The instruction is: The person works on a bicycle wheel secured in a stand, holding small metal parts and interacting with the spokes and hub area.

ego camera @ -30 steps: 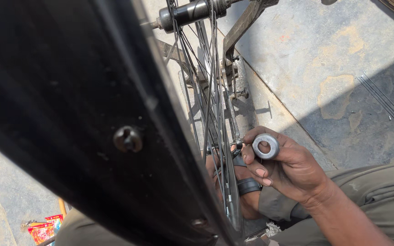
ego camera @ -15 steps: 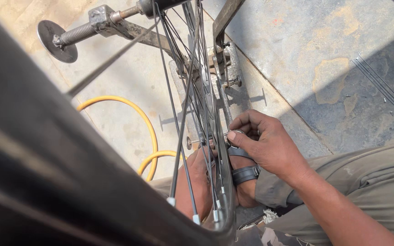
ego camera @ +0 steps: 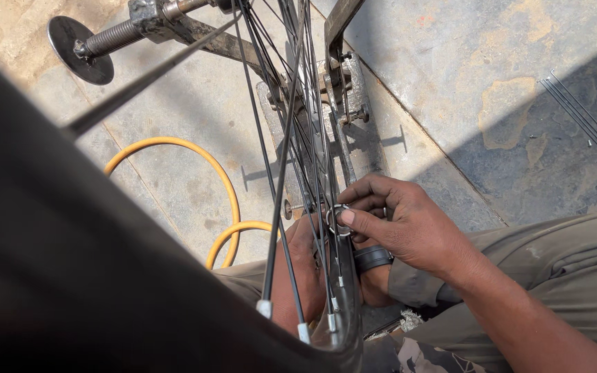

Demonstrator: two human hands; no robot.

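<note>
- My right hand [ego camera: 409,231] sits at about four o'clock from the middle of the view, fingers curled together and thumb pressed on a small round metal spoke tool [ego camera: 338,220], clamped on it against the rim.
- That ring-shaped tool looks light, hard and stiff. Bare metal may be slick, so I judge the best hold is a pinch across its outer edge with thumb and fingertips, as it sits now.
- My left hand [ego camera: 305,266] is behind the spokes at six o'clock, mostly hidden by them. A dark watch strap [ego camera: 373,258] shows at the wrist, but I cannot tell whether its fingers are apart or closed on anything.
- The wheel rim [ego camera: 343,324] runs down to six o'clock, edge-on to me. It looks rigid and fairly light, best steadied at the rim, not by the spokes.
- The spokes [ego camera: 281,173] are thin, taut wires with pale nipples at the rim end. I judge them springy and easy to bend if pulled sideways.
- My knees in olive trousers [ego camera: 568,276] fill four o'clock.
- A yellow hose [ego camera: 226,190] loops on the stone floor [ego camera: 464,76] at nine o'clock, soft and flexible by its look.
- The metal stand [ego camera: 354,138] holding the wheel stands at twelve o'clock, heavy-looking steel.
- A threaded axle with a dark disc [ego camera: 81,50] lies toward eleven o'clock.
- Loose spare spokes [ego camera: 589,124] lie on the floor at two o'clock.
- A big dark blurred shape fills the left side. I cannot tell what it is.
- No containers are in view.
</note>
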